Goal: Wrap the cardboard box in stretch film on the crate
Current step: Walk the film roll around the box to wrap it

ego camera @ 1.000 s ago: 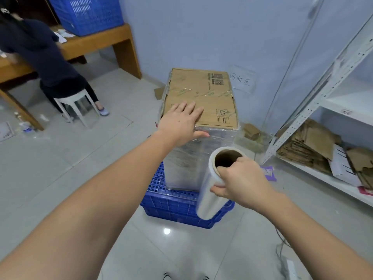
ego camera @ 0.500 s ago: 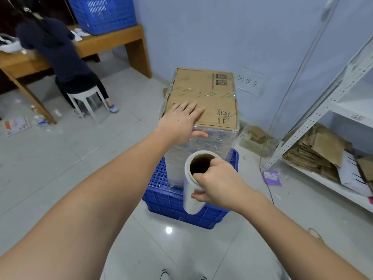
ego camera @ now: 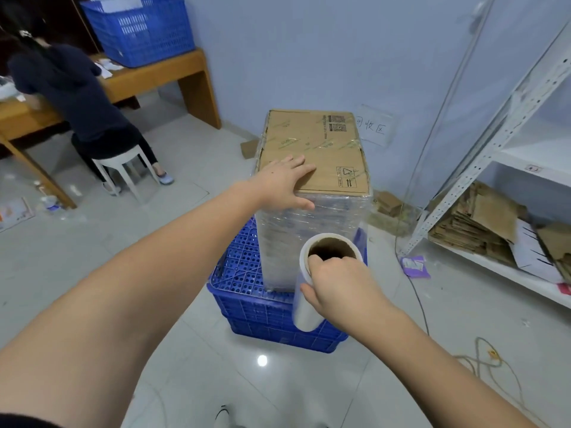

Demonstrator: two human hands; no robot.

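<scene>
One cardboard box (ego camera: pixel 312 149) on one crate (ego camera: pixel 247 273); left hand (ego camera: pixel 282 186) flat, right hand (ego camera: pixel 336 285) holds one film roll (ego camera: pixel 304 304).

Stretch film roll (ego camera: pixel 312 291) in right hand (ego camera: pixel 340 285) — now further left, before box's near face.

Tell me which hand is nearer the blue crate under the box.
Right. The right hand holds the film roll just above the crate; the left hand rests atop the box.

Bright even light, ceiling-lamp glare on floor (ego camera: pixel 262 360), wide-angle edge distortion
</scene>
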